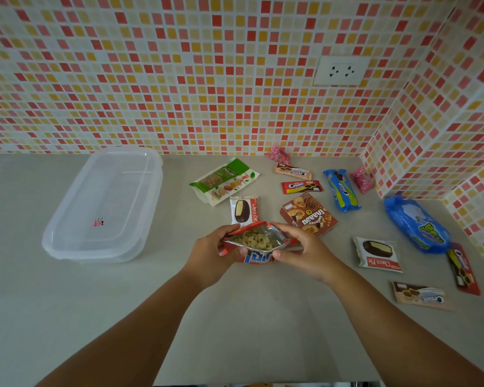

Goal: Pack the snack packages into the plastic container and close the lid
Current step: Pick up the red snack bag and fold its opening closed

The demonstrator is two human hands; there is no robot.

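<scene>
Left hand (215, 254) and right hand (299, 247) pinching open bag (259, 241); lidded container (106, 202) left; packets scattered right on worktop (235, 317).

Clear plastic container (104, 205), lid on, left on tabletop (179, 303). Opened red snack bag (256, 241) held mid-frame, pale rings visible inside. Other snack packages (309, 213) scattered right, lying flat.

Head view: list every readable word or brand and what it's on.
"Choco Pie": white wrapper above the hands.
"Choco Pie": second white wrapper, on the right, upside down.
"Cream-O": red packet.
"Nuts": green pouch, partly legible.
Brown box, blue packs, held open bag: print not readable.
</scene>
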